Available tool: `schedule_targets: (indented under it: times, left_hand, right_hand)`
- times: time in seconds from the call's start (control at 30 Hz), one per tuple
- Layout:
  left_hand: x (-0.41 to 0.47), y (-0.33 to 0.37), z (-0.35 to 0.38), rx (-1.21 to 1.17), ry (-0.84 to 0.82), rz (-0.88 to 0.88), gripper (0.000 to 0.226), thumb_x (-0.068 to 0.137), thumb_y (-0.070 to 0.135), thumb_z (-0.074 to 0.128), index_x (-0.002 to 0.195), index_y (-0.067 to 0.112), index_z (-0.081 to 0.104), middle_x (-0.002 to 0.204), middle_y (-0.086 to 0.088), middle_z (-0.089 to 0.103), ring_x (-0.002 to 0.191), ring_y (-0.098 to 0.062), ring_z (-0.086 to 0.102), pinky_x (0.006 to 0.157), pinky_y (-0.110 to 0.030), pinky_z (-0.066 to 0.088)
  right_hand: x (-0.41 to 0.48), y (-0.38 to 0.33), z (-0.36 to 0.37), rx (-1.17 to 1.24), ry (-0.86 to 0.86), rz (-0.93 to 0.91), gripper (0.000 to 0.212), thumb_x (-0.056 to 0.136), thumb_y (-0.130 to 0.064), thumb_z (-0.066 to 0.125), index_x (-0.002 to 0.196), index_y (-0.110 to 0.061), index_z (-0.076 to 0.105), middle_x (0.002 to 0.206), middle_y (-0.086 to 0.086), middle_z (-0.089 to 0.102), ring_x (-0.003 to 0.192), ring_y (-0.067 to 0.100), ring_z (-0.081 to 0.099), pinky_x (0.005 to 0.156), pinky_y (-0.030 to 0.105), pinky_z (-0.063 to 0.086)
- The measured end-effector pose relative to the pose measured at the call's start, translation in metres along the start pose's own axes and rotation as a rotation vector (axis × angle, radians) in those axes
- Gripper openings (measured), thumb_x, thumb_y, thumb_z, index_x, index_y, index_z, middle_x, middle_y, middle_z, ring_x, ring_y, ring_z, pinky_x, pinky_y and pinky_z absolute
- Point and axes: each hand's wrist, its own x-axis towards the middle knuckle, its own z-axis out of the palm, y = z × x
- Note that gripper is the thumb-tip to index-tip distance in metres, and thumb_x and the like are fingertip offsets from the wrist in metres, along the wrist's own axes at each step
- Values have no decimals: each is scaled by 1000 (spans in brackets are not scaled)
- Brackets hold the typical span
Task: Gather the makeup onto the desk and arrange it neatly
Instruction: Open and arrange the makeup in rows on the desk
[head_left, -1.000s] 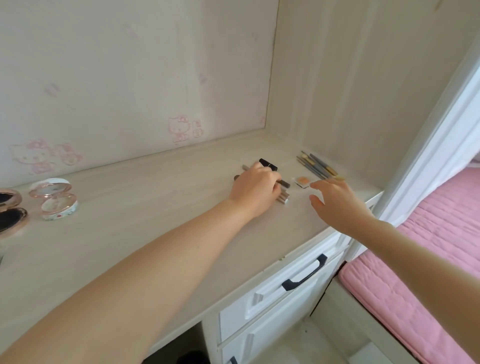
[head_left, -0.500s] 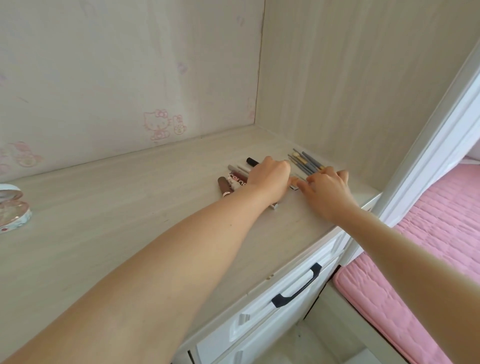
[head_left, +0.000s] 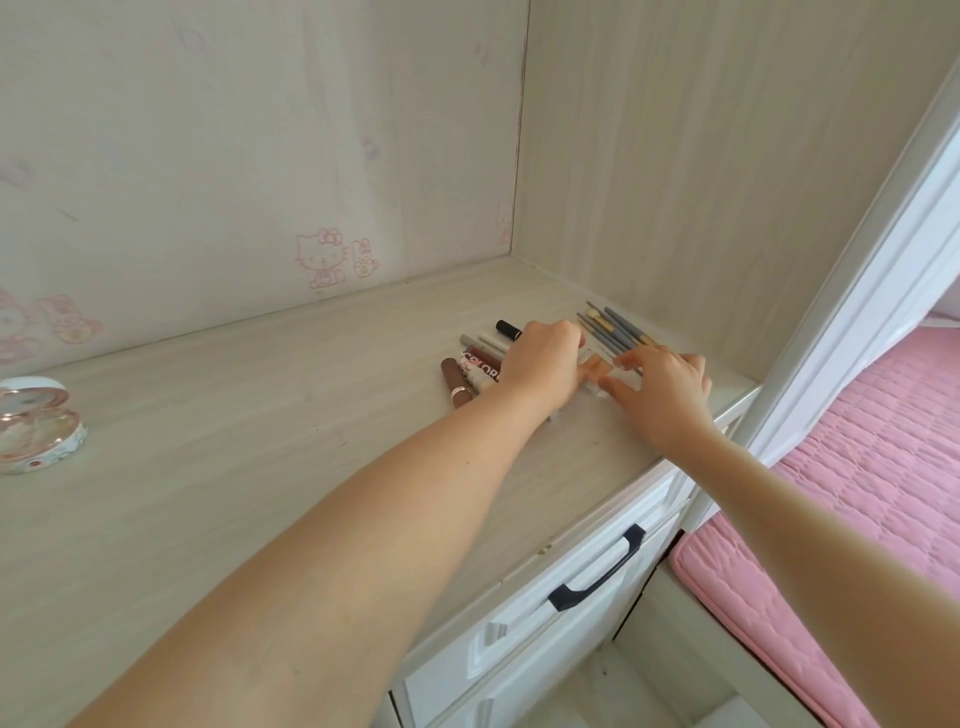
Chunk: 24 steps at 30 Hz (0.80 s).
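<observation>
Hands now together around palette

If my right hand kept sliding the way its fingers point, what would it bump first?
The small orange makeup pan: the right hand seems to pinch it between thumb and fingertips. Just beyond sits the left hand, though depth is hard to judge.
</observation>
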Motion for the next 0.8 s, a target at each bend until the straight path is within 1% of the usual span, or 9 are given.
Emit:
schedule_targets:
  times: [0.1, 0.13, 0.2, 0.27, 0.4, 0.5, 0.6, 0.7, 0.8]
  left_hand:
    - [-7, 5, -3, -8, 13, 17, 20, 80, 21, 74, 97, 13, 68, 92, -10, 65, 89, -31, 60, 74, -39, 52]
    - [-9, 6, -4, 0, 22, 34, 12, 79, 19, 74, 85, 13, 66, 86, -9, 64, 85, -31, 60, 67, -37, 51]
    - [-17, 9, -7, 26, 35, 78, 18, 79, 17, 75, 73, 12, 59, 78, -7, 60, 81, -31, 57, 61, -35, 44]
    - [-26, 10, -10, 41, 67, 123, 16, 81, 18, 73, 79, 8, 61, 83, -7, 59, 86, -27, 53, 65, -37, 45]
    - [-45, 10, -22, -23, 101, 153, 16, 84, 19, 71, 93, 8, 65, 94, -7, 60, 91, -24, 52, 74, -39, 47]
    - [-59, 5, -38, -144, 112, 126, 18, 81, 14, 73, 97, 9, 68, 94, -4, 60, 89, -20, 56, 77, -34, 45]
    - [-83, -2, -52, -292, 131, 67, 20, 78, 12, 76, 97, 9, 68, 91, 1, 61, 84, -14, 57, 79, -28, 45]
    - [-110, -11, -67, -432, 141, -14, 18, 77, 10, 76, 94, 12, 70, 88, 3, 67, 82, -12, 62, 80, -26, 50]
    - [-139, -20, -84, -616, 180, -128, 19, 77, 6, 75, 95, 13, 69, 90, -1, 70, 84, -15, 67, 81, -27, 54]
  right_hand:
    - [-6, -1, -2, 103, 45, 12, 32, 88, -39, 64, 113, -19, 63, 111, -3, 64, 119, 28, 38, 85, 33, 24]
    - [-8, -1, -3, 146, 65, 7, 24, 87, -36, 65, 106, -21, 64, 101, -6, 64, 115, 27, 43, 87, 33, 28]
    - [-11, -2, -6, 222, 92, -20, 12, 85, -31, 68, 94, -24, 63, 87, -11, 62, 104, 24, 54, 92, 40, 40]
    - [-17, -6, -11, 265, 97, -42, 12, 84, -28, 71, 91, -22, 64, 83, -11, 62, 96, 22, 59, 90, 44, 47]
    - [-32, -18, -23, 305, 91, -79, 9, 84, -24, 71, 89, -20, 64, 86, -4, 65, 92, 20, 59, 85, 35, 48]
    - [-46, -29, -33, 329, 83, -122, 9, 86, -19, 68, 93, -16, 66, 88, -2, 67, 89, 14, 60, 73, 18, 42]
    - [-65, -44, -40, 330, 69, -171, 8, 88, -18, 65, 96, -15, 66, 84, -9, 64, 84, 7, 58, 64, 1, 35]
    - [-84, -63, -42, 360, 45, -221, 6, 90, -21, 63, 92, -16, 66, 79, -17, 62, 79, -4, 57, 64, 1, 37]
    - [-104, -80, -41, 414, 10, -224, 10, 89, -28, 62, 88, -19, 65, 78, -14, 67, 79, -5, 58, 62, 3, 37]
